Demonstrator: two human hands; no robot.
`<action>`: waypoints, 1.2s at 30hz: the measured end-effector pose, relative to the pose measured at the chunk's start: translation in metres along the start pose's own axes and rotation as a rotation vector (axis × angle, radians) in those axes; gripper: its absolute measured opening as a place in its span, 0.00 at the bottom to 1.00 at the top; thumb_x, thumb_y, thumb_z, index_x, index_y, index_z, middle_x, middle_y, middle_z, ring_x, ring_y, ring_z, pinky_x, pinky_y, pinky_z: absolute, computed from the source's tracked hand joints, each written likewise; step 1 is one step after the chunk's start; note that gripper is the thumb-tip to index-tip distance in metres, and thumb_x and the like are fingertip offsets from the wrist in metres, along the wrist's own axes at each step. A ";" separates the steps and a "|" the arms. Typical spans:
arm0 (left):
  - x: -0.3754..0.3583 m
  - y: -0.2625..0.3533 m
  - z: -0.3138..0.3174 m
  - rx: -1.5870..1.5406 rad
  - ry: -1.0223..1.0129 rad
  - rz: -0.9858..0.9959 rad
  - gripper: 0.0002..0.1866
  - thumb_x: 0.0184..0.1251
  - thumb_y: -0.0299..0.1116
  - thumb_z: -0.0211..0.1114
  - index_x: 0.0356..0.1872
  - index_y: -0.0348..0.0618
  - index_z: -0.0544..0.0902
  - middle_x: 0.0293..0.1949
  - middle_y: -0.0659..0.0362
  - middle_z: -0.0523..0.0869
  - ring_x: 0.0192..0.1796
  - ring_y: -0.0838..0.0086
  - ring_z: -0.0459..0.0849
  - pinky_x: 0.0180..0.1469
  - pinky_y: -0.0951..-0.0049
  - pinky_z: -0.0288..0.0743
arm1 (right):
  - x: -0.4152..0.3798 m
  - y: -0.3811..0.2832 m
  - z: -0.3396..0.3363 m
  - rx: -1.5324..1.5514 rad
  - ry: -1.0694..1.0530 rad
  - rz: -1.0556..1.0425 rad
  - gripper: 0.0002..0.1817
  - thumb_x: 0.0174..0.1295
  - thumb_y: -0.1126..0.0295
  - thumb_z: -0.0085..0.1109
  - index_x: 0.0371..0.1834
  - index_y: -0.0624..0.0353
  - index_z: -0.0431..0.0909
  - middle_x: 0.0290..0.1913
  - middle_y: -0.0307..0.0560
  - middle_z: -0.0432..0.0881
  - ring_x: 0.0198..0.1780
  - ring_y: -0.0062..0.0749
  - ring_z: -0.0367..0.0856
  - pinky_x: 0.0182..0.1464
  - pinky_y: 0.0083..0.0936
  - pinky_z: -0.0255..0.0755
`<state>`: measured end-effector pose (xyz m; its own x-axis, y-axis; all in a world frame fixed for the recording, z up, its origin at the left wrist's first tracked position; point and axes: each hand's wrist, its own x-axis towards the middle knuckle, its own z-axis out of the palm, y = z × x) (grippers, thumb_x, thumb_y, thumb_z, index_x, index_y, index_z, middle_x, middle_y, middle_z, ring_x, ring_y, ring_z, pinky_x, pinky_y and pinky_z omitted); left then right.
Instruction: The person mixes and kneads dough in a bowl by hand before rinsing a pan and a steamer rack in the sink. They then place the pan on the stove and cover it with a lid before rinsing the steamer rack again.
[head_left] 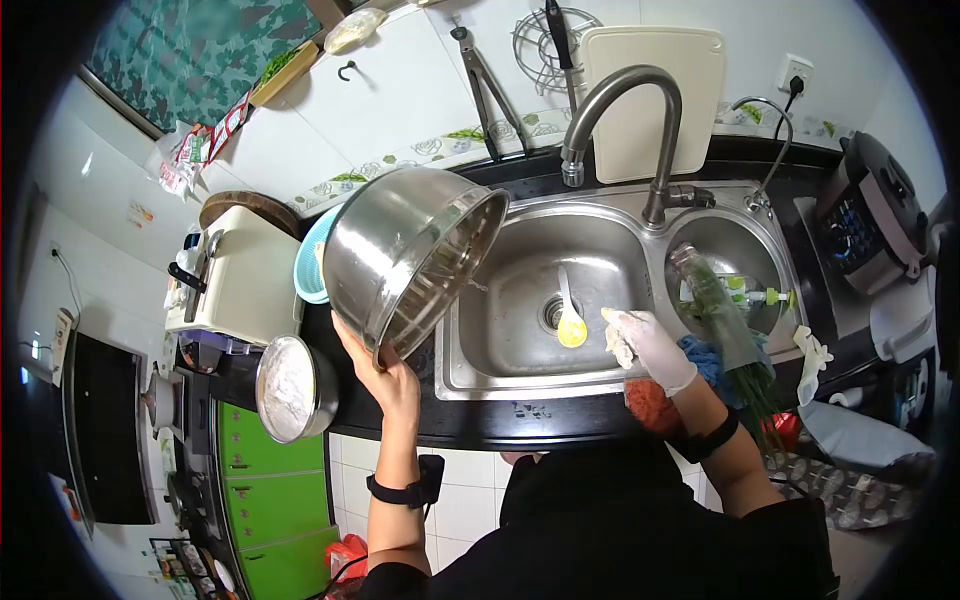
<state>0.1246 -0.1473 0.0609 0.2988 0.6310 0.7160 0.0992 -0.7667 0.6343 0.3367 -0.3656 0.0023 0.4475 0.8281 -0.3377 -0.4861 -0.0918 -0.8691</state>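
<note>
A large stainless steel mixing bowl (400,240) is tipped on its side at the left edge of the sink, its mouth facing the basin. My left hand (385,380) is bare and grips the bowl's lower rim. In a clear, whitish glove, my right hand (650,345) hangs over the right part of the large basin, fingers curled. Pale, dough-like matter clings about its fingertips; whether it is held or only stuck on cannot be made out. Beside the drain in the sink basin (500,300) lies a spoon (571,325) with a yellow bowl.
Arching over the sink is a faucet (665,130). The small basin holds a bagged bunch of greens (725,320) and a bottle (745,292). A metal bowl of white flour (290,385) and a blue basket (312,262) stand left. Right are a red-brown scrubber (652,405) and a cooker (875,210).
</note>
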 end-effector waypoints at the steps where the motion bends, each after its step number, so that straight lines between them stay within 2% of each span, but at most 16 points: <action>1: 0.003 0.001 0.002 0.002 -0.002 0.003 0.33 0.56 0.12 0.45 0.66 0.35 0.49 0.63 0.52 0.60 0.62 0.70 0.61 0.64 0.72 0.50 | -0.001 -0.001 -0.001 0.004 -0.001 -0.001 0.18 0.64 0.61 0.45 0.20 0.61 0.73 0.14 0.36 0.69 0.14 0.15 0.64 0.17 0.14 0.54; 3: 0.009 0.003 0.004 -0.123 0.023 -0.010 0.30 0.58 0.16 0.47 0.64 0.32 0.51 0.63 0.48 0.59 0.64 0.66 0.58 0.64 0.71 0.47 | -0.001 -0.001 -0.002 -0.013 -0.002 -0.053 0.17 0.64 0.62 0.45 0.23 0.62 0.74 0.15 0.36 0.70 0.15 0.15 0.64 0.18 0.13 0.56; 4: 0.011 0.004 0.003 0.022 0.023 0.044 0.30 0.58 0.16 0.48 0.64 0.32 0.52 0.62 0.48 0.59 0.64 0.65 0.58 0.64 0.71 0.46 | 0.000 -0.001 -0.003 -0.011 -0.006 -0.054 0.17 0.64 0.62 0.45 0.23 0.62 0.74 0.15 0.36 0.70 0.15 0.15 0.64 0.18 0.13 0.56; 7: 0.018 0.018 0.004 0.086 0.021 0.072 0.31 0.59 0.16 0.48 0.65 0.32 0.51 0.62 0.48 0.59 0.64 0.65 0.58 0.65 0.70 0.46 | 0.003 0.000 -0.005 0.026 -0.013 -0.024 0.15 0.64 0.63 0.45 0.28 0.63 0.75 0.18 0.37 0.71 0.16 0.15 0.65 0.19 0.13 0.58; 9: 0.019 0.019 0.005 0.040 0.033 0.071 0.31 0.59 0.16 0.48 0.65 0.31 0.50 0.64 0.48 0.58 0.65 0.65 0.57 0.65 0.69 0.46 | 0.004 0.002 -0.007 0.068 -0.050 -0.031 0.16 0.64 0.64 0.44 0.43 0.66 0.75 0.20 0.38 0.72 0.15 0.14 0.66 0.15 0.11 0.61; 11: 0.020 0.020 0.003 0.055 0.013 0.101 0.37 0.56 0.15 0.54 0.66 0.33 0.45 0.67 0.50 0.54 0.66 0.68 0.58 0.65 0.71 0.52 | 0.008 0.007 -0.011 0.061 -0.069 -0.017 0.16 0.64 0.64 0.44 0.43 0.66 0.75 0.20 0.38 0.72 0.15 0.14 0.66 0.15 0.11 0.61; 15: 0.018 0.026 0.004 0.013 0.031 0.104 0.36 0.59 0.18 0.54 0.66 0.35 0.46 0.66 0.51 0.54 0.64 0.69 0.60 0.64 0.72 0.54 | 0.010 0.009 -0.011 0.060 -0.079 -0.011 0.16 0.64 0.64 0.44 0.43 0.67 0.75 0.20 0.38 0.72 0.15 0.15 0.66 0.15 0.12 0.61; 17: 0.017 0.031 0.003 -0.056 -0.006 0.055 0.35 0.61 0.24 0.55 0.66 0.36 0.47 0.66 0.52 0.55 0.63 0.71 0.62 0.63 0.73 0.55 | 0.012 0.010 -0.011 0.049 -0.094 -0.010 0.16 0.64 0.63 0.45 0.41 0.67 0.75 0.20 0.38 0.72 0.15 0.15 0.66 0.15 0.12 0.61; 18: 0.017 0.033 0.004 -0.026 -0.006 0.110 0.35 0.62 0.28 0.57 0.66 0.37 0.48 0.65 0.53 0.57 0.59 0.72 0.66 0.60 0.75 0.59 | 0.013 0.011 -0.011 0.038 -0.101 -0.012 0.16 0.64 0.63 0.45 0.40 0.67 0.75 0.20 0.38 0.72 0.15 0.15 0.66 0.15 0.12 0.61; 22: 0.012 0.036 0.004 -0.091 0.011 0.076 0.36 0.62 0.30 0.58 0.66 0.37 0.48 0.63 0.54 0.60 0.54 0.74 0.69 0.55 0.77 0.63 | 0.014 0.007 -0.006 0.070 -0.104 0.012 0.16 0.63 0.63 0.46 0.38 0.66 0.76 0.20 0.39 0.72 0.15 0.15 0.66 0.15 0.13 0.61; 25: 0.008 0.040 0.004 -0.115 0.007 0.056 0.35 0.62 0.29 0.58 0.66 0.36 0.49 0.63 0.55 0.60 0.52 0.75 0.70 0.55 0.76 0.63 | 0.017 0.008 -0.006 0.019 -0.100 0.010 0.16 0.63 0.63 0.46 0.38 0.66 0.76 0.20 0.39 0.72 0.15 0.16 0.67 0.15 0.13 0.60; 27: 0.005 0.036 0.005 -0.065 0.025 0.059 0.34 0.61 0.28 0.58 0.65 0.35 0.51 0.63 0.53 0.59 0.56 0.73 0.68 0.56 0.75 0.63 | 0.021 0.010 -0.007 0.037 -0.106 -0.012 0.16 0.63 0.63 0.46 0.40 0.66 0.75 0.21 0.39 0.72 0.15 0.17 0.67 0.16 0.14 0.60; 29: 0.003 0.035 0.003 -0.039 -0.009 0.071 0.36 0.53 0.13 0.51 0.65 0.33 0.48 0.66 0.51 0.54 0.66 0.68 0.56 0.66 0.68 0.49 | 0.025 0.013 -0.008 0.042 -0.111 -0.015 0.16 0.63 0.63 0.46 0.40 0.66 0.75 0.21 0.39 0.72 0.15 0.17 0.67 0.16 0.14 0.60; 33: -0.002 0.035 0.000 0.100 -0.019 0.088 0.35 0.53 0.14 0.49 0.65 0.32 0.49 0.67 0.51 0.51 0.67 0.67 0.55 0.67 0.67 0.47 | 0.028 0.014 -0.005 0.039 -0.088 -0.019 0.15 0.63 0.63 0.46 0.40 0.66 0.76 0.21 0.39 0.72 0.16 0.18 0.67 0.16 0.14 0.60; 35: -0.004 0.038 -0.004 0.157 0.006 0.126 0.32 0.54 0.15 0.48 0.64 0.31 0.52 0.66 0.49 0.53 0.67 0.65 0.56 0.66 0.66 0.48 | 0.029 0.015 -0.004 0.053 -0.103 -0.019 0.15 0.63 0.63 0.46 0.40 0.66 0.76 0.21 0.39 0.72 0.16 0.18 0.67 0.16 0.14 0.60; 36: -0.005 0.043 -0.008 0.271 0.001 0.157 0.30 0.58 0.22 0.53 0.63 0.31 0.55 0.65 0.46 0.56 0.66 0.59 0.58 0.65 0.66 0.52 | 0.028 0.016 -0.004 0.073 -0.113 -0.022 0.15 0.63 0.63 0.46 0.40 0.65 0.76 0.21 0.38 0.72 0.16 0.17 0.67 0.16 0.14 0.60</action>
<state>0.1200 -0.1827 0.0871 0.3294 0.5023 0.7995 0.3016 -0.8583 0.4151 0.3447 -0.3456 -0.0224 0.3731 0.8871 -0.2718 -0.5318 -0.0356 -0.8461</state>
